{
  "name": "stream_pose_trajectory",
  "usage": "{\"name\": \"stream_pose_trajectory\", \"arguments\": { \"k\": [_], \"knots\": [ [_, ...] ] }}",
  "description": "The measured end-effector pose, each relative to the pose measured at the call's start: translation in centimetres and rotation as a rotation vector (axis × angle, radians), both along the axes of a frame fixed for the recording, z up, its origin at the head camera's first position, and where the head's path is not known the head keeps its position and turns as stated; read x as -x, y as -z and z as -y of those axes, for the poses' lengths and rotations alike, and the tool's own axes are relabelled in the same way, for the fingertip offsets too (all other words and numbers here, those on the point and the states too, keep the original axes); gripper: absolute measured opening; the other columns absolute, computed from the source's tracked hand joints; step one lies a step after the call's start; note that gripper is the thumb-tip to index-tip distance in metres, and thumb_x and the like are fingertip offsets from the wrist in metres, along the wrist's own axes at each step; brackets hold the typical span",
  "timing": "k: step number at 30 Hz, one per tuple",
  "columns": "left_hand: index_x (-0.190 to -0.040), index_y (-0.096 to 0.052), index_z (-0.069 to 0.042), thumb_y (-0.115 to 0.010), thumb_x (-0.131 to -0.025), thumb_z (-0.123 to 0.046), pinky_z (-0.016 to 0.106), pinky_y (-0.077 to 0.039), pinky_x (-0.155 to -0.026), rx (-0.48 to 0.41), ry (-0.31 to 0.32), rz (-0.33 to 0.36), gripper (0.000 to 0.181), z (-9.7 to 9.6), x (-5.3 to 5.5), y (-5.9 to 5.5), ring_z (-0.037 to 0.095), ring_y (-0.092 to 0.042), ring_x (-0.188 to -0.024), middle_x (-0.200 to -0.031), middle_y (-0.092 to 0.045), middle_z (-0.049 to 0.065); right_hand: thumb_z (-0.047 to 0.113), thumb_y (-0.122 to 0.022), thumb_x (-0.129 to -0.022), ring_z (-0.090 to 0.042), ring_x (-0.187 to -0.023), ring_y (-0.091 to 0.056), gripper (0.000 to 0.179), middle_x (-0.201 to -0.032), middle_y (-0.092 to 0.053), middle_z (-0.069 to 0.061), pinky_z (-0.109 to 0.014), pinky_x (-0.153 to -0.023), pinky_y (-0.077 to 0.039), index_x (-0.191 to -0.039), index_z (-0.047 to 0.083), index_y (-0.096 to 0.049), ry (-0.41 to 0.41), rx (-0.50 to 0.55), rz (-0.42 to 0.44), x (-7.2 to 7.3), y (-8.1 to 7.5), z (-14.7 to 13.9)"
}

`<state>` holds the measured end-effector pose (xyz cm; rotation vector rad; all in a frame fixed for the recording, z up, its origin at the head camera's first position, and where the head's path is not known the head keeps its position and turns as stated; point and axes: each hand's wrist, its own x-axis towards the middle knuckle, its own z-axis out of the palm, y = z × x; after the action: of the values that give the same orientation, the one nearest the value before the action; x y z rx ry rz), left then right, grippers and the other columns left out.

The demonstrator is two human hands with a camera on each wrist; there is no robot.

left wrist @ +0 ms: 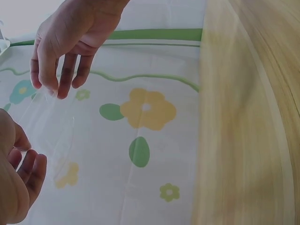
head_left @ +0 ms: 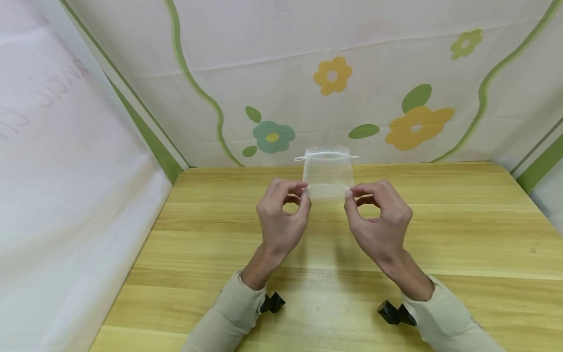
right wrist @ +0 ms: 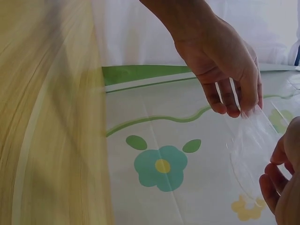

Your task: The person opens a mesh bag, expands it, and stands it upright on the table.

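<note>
A small sheer white drawstring pouch (head_left: 327,171) is stretched flat between both hands in the head view. Its gathered band with the drawstring lies at the far end, and a short cord loop (head_left: 300,159) sticks out on the left. At the pouch's near left corner, the left hand (head_left: 283,215) pinches the fabric between thumb and forefinger. The right hand (head_left: 380,217) pinches the near right corner the same way. Both wrist views show the see-through fabric (left wrist: 58,136) hanging between the two hands; nothing is visible inside it.
A wooden tabletop (head_left: 198,274) lies beneath the hands. Behind it stands a white cloth wall (head_left: 272,63) printed with flowers and green wavy lines. Another white cloth (head_left: 66,195) borders the left side. Black mounts (head_left: 396,313) stick out from the sleeves.
</note>
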<state>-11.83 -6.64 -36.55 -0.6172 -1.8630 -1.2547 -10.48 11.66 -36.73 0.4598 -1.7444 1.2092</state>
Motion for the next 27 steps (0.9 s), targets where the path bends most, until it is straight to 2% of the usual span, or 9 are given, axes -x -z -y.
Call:
{"name": "stream_pose_trajectory", "arguments": {
  "k": [6, 10, 13, 19, 24, 27],
  "knots": [
    [-0.103, -0.073, 0.005, -0.072, -0.094, 0.009, 0.025, -0.065, -0.068, 0.017, 0.032, -0.02, 0.01, -0.18, -0.02, 0.08, 0.026, -0.073, -0.082, -0.095, -0.07, 0.018, -0.01, -0.073, -0.085, -0.005, -0.085, -0.071, 0.013, -0.09, -0.075, -0.02, -0.012, -0.075, -0.06, -0.098, -0.01, -0.073, -0.03, 0.003, 0.026, -0.02, -0.01, -0.06],
    [-0.108, -0.072, 0.006, -0.08, -0.091, 0.005, 0.027, -0.066, -0.071, 0.018, 0.063, -0.008, 0.019, -0.2, -0.07, 0.14, 0.027, -0.074, -0.083, -0.096, -0.071, 0.019, -0.005, -0.08, -0.083, 0.002, -0.087, -0.071, 0.019, -0.091, -0.077, -0.021, -0.012, -0.076, -0.061, -0.1, -0.011, -0.073, -0.064, 0.028, 0.063, -0.08, -0.11, -0.15],
    [-0.11, -0.071, 0.007, -0.081, -0.091, 0.003, 0.027, -0.066, -0.072, 0.022, 0.07, 0.012, 0.022, -0.13, -0.1, 0.12, 0.027, -0.074, -0.082, -0.095, -0.071, 0.019, -0.005, -0.082, -0.082, 0.007, -0.087, -0.071, 0.02, -0.09, -0.077, -0.021, -0.012, -0.077, -0.061, -0.099, -0.01, -0.074, -0.071, 0.026, 0.093, -0.12, -0.19, -0.18],
    [-0.11, -0.072, 0.005, -0.074, -0.091, 0.008, 0.026, -0.066, -0.069, 0.033, 0.035, 0.058, 0.02, -0.01, -0.13, -0.06, 0.024, -0.074, -0.076, -0.087, -0.071, 0.016, -0.004, -0.08, -0.085, 0.013, -0.085, -0.068, 0.011, -0.085, -0.078, -0.017, -0.009, -0.075, -0.059, -0.095, -0.006, -0.076, -0.037, -0.008, 0.13, -0.08, -0.28, -0.33],
    [-0.105, -0.073, 0.004, -0.071, -0.089, 0.012, 0.026, -0.065, -0.066, 0.053, 0.001, 0.086, 0.018, -0.09, -0.17, 0.0, 0.021, -0.07, -0.07, -0.081, -0.068, 0.013, -0.005, -0.082, -0.082, 0.014, -0.079, -0.065, 0.012, -0.081, -0.077, -0.016, -0.006, -0.073, -0.056, -0.092, -0.004, -0.076, -0.024, -0.021, 0.145, -0.13, -0.21, -0.34],
    [-0.104, -0.074, 0.003, -0.072, -0.089, 0.012, 0.025, -0.064, -0.064, 0.087, 0.009, 0.135, 0.017, -0.18, -0.29, 0.13, 0.02, -0.069, -0.07, -0.081, -0.066, 0.012, -0.006, -0.082, -0.082, 0.014, -0.078, -0.064, 0.013, -0.081, -0.076, -0.016, -0.006, -0.072, -0.055, -0.094, -0.004, -0.076, -0.023, -0.022, 0.158, -0.18, -0.15, -0.25]
  ]
}}
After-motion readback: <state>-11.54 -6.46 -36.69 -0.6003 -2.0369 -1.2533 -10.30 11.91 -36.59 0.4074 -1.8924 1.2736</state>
